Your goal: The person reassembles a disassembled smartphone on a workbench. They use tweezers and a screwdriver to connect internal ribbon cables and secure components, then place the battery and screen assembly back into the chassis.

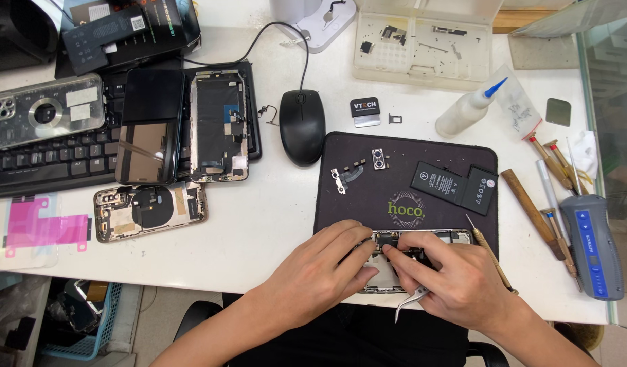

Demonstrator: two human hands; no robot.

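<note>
both hands' fingertips pinched on the opened phone chassis [422, 239] at the black mat's [341, 177] near edge, left hand [312, 272], right hand [456, 278] also clasping tweezers [410, 300], tabletop [273, 217] bare leftward

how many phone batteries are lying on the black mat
2: two black batteries lie side by side, touching, at the black mat's upper right. The hands may hide more.

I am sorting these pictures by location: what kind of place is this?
Probably a phone repair bench: both hands work on an opened phone on a black mat, with screwdrivers and a loose battery nearby.
</note>
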